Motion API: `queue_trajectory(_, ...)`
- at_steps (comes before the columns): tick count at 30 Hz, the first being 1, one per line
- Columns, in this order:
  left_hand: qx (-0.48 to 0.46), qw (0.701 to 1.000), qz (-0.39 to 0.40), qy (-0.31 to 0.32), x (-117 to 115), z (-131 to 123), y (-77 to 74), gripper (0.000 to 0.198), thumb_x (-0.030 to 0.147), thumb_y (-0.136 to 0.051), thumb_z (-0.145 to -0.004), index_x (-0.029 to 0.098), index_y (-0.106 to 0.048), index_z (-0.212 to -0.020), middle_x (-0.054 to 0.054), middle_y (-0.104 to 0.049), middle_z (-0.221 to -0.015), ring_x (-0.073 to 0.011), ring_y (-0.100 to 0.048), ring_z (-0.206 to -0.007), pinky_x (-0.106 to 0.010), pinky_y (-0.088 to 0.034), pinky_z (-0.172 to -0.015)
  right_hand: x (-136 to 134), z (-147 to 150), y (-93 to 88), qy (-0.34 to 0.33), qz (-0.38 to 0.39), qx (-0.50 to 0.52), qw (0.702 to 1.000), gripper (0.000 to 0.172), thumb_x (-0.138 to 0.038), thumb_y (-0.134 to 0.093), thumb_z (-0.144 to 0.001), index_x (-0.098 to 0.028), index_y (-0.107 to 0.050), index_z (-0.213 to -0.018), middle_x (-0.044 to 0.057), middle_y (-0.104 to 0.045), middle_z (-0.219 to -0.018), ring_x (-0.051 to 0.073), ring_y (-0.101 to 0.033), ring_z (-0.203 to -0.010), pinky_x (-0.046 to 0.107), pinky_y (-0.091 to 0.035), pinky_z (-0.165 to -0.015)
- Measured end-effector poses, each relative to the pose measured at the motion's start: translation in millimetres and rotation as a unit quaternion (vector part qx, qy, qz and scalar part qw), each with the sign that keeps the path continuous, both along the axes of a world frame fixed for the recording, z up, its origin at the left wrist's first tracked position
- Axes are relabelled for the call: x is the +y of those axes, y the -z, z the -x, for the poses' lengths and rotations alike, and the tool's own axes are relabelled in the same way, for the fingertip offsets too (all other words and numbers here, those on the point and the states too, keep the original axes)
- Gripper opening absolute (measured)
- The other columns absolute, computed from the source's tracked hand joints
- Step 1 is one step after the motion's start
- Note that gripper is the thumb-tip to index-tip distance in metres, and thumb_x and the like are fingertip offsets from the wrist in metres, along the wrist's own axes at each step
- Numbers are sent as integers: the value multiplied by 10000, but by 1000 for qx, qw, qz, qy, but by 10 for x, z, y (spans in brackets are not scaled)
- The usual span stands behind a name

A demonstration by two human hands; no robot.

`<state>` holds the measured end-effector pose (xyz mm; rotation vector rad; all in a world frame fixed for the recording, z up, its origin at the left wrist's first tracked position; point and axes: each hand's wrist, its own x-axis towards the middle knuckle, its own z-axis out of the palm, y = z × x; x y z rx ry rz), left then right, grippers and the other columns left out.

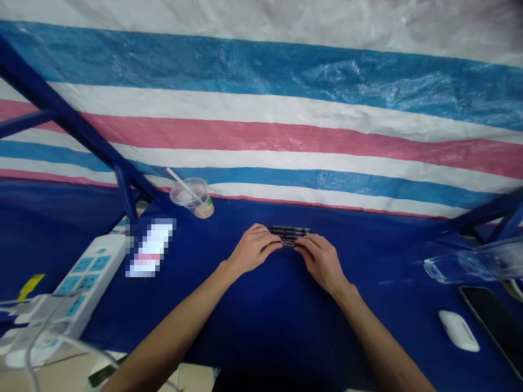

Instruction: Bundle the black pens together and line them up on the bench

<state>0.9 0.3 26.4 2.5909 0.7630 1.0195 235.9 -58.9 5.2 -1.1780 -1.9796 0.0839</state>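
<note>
Both of my hands meet at the middle of a blue cloth-covered table (265, 316). Between them lies a small bundle of dark pens (289, 234), side by side on the cloth. My left hand (254, 247) has its fingers curled on the bundle's left end. My right hand (321, 258) pinches the right end with bent fingers. The hands hide part of the pens.
A clear plastic cup with a straw (193, 197) stands at the back left. A white power strip (84, 283) with cables lies at the left, beside a blurred white box (150, 247). At the right are a clear plastic container (474, 262), a white mouse (458, 330) and a dark phone (492, 321). A striped tarp (286, 125) hangs behind.
</note>
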Motion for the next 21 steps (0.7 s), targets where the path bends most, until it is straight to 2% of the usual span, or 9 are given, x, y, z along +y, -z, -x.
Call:
queue_trajectory(3, -19, 1000, -15, 4, -2, -1, 4, 199, 314, -681, -978, 197, -684, -1138, -28, -759, -904, -162, -700, -822, -357, -518, -861, -1, -20, 3, -3, 20, 19, 1000, 124, -212, -578, -1021, -216, -669, -1105, 70, -728, -1002, 220, -688, -898, 371, -570, -820)
queue_trajectory(7, -20, 1000, -7, 4, 12, 6, 5, 103, 215, -590, -1020, 198, -689, -1045, -36, -771, -954, -162, -701, -834, -369, -514, -879, -7, -30, -11, -12, 12, 4, 1000, 135, -203, -575, -1017, -214, -671, -1113, 79, -733, -1041, 223, -699, -926, 375, -579, -849)
queue_trajectory(11, -3, 1000, 13, 5, 21, 15, 0, 148, 258, -583, -1027, 185, -681, -943, -39, -758, -885, -176, -694, -815, -380, -508, -856, -11, -22, -17, -21, 5, -26, 999, 141, -217, -574, -1019, -219, -684, -1107, 85, -740, -1060, 226, -700, -916, 394, -576, -848)
queue_trajectory(15, 10, 1000, 18, 1, 20, 18, -3, 176, 371, -674, -978, 198, -684, -1008, -36, -747, -877, -184, -695, -829, -383, -513, -857, -10, -19, -25, -24, -2, -12, 1000, 152, -211, -577, -1016, -219, -686, -1121, 88, -744, -1061, 226, -703, -926, 386, -579, -840)
queue_trajectory(19, 28, 999, 10, 14, 16, 16, -10, 159, 317, -609, -1018, 198, -698, -960, -40, -760, -928, -190, -703, -878, -389, -513, -873, -11, -24, -36, -28, -1, -12, 1000, 139, -202, -594, -1008, -214, -695, -1103, 83, -745, -1048, 223, -700, -921, 387, -577, -847)
queue_trajectory(21, 36, 999, 12, 18, 13, 15, -13, 158, 314, -594, -1025, 203, -706, -1021, -45, -764, -969, -194, -705, -908, -394, -519, -883, -10, -30, -36, -29, -1, -7, 1000, 135, -201, -608, -1000, -215, -700, -1098, 81, -744, -1047, 221, -701, -924, 389, -577, -859)
